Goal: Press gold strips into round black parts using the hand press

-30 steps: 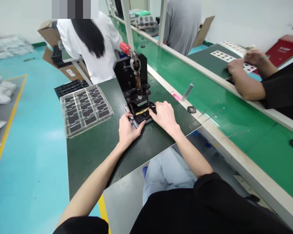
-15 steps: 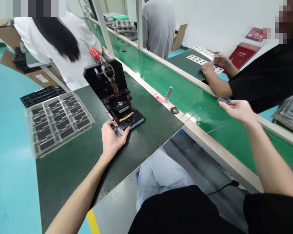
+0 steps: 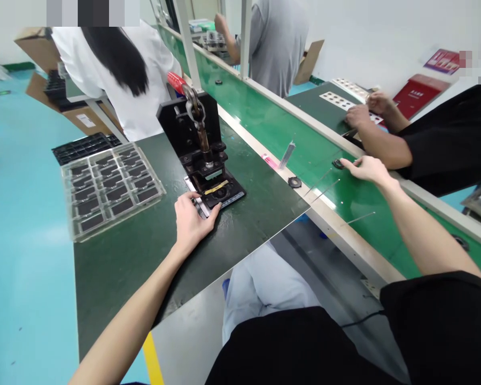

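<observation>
Firstly, one round black part (image 3: 338, 164), at your right hand's (image 3: 369, 170) fingertips, over the green belt (image 3: 260, 109): probably light, stiff, smooth; best taken by its rim. Right hand: narrow, touching the part; whether gripping, cannot tell. Left hand (image 3: 192, 219): partly spread, thumb and fingers touching the clamp press (image 3: 204, 143) base, likely heavy, rigid; tabletop (image 3: 144, 272) beneath.

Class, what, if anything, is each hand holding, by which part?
Left hand: fixture base, by its near corner. Right hand: black round part, touched at its edge; grip unclear.
</observation>
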The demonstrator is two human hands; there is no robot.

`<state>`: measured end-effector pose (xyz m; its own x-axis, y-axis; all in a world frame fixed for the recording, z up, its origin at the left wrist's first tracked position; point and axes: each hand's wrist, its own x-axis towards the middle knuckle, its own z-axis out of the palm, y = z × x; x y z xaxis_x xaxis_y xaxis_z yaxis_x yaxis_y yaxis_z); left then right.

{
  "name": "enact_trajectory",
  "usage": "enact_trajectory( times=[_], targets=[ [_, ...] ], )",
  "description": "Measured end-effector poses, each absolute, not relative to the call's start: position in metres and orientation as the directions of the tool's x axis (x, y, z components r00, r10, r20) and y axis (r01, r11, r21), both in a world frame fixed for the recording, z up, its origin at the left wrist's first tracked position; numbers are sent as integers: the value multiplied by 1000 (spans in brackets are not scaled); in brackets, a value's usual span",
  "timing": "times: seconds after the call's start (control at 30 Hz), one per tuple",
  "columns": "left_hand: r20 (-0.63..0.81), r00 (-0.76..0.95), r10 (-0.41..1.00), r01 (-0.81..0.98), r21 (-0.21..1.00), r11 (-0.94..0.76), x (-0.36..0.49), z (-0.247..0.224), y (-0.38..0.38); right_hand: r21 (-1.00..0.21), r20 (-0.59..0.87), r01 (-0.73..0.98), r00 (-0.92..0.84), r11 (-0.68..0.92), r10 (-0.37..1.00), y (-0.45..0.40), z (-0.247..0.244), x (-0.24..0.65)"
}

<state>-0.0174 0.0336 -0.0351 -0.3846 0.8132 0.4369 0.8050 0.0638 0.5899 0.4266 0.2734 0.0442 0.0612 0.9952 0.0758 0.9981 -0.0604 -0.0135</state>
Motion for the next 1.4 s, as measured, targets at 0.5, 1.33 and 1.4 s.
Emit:
enact_trajectory(
  times=[0.5,1.33,1.4],
  targets=[
    [436,-346,831,824,565,46,-14,-33,31,-289,278,914,-207,287,938,102,3,304],
    [458,-314,832,841,541,20,-15,-34,32,-239,225,965,-53,107,973,143,-7,275],
    [461,-308,832,843,537,15,-15,-34,32,-227,194,970,-46,91,980,149,-8,269]
  ],
)
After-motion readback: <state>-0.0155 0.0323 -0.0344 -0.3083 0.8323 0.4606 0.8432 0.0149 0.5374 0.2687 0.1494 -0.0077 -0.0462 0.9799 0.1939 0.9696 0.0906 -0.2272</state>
